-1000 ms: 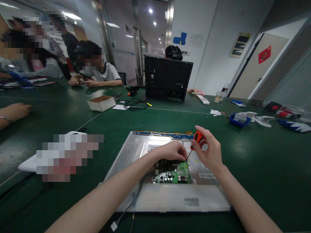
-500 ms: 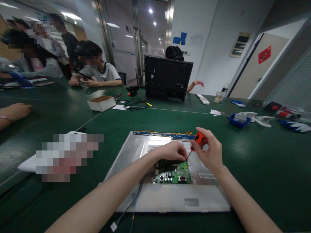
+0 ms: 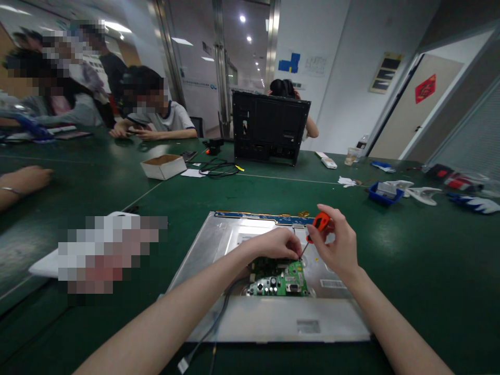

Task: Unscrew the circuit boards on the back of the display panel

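An orange and black screwdriver [image 3: 321, 222] is gripped by my right hand [image 3: 336, 240], its thin shaft slanting down to the far right corner of a green circuit board [image 3: 278, 284]. My left hand [image 3: 279, 242] is closed, with its fingertips pinched close to the screwdriver's tip; whatever they hold is too small to make out. Under both hands lies a silvery display panel [image 3: 199, 260], flat on the table, with the board on its back. A blue strip board [image 3: 253, 216] runs along its far edge. Dark cables [image 3: 217, 323] hang over its near left side.
On the green table [image 3: 422, 271] stand a black monitor housing [image 3: 271, 127], a white open box [image 3: 164, 167] and a blue tray [image 3: 386, 194]. Black cable [image 3: 221, 167] lies beyond the panel. Another person's hand [image 3: 27, 182] rests at the left. People sit at the far side.
My hands and the screwdriver have hardly moved; the handle leans very slightly differently. Behind the monitor housing, the person has raised their hands to their head.
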A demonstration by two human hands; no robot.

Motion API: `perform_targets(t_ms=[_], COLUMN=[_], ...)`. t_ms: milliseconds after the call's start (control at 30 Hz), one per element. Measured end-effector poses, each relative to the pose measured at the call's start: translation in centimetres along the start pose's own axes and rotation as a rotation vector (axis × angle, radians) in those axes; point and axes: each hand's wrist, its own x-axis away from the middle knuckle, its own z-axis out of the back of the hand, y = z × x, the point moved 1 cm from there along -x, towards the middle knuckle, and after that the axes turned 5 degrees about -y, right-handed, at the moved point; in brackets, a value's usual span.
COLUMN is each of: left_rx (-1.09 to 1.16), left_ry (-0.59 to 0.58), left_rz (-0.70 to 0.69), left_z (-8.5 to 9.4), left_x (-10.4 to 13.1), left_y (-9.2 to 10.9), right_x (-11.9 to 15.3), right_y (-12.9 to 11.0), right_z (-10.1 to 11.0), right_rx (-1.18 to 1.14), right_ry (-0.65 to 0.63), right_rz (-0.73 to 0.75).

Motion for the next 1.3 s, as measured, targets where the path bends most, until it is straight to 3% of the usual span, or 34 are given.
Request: perform_targets(t_ms=[300,900,1033,1300], left_rx=[-0.005,-0.004,0.003,-0.004], left_ry=[-0.005,-0.006,-0.006,0.002], left_rz=[-0.011,-0.007,-0.012,-0.008], left_z=[-0.02,-0.04,-0.01,0.05], left_x=[0.07,-0.08,-0.02,-0.09], left_y=[-0.07,-0.20,-0.10,-0.05], right_x=[0.09,0.11,-0.10,0.06], right_y=[-0.13,-0.05,-0.17,-0.28], right_z=[0.18,-0.06,0.17,0.30], right_rx=[-0.080,0.035,0.058,-0.084], right_ry=[-0.045,0.094,0.032,-0.045], right_rz=[-0.013,-0.027,0.030,-0.039])
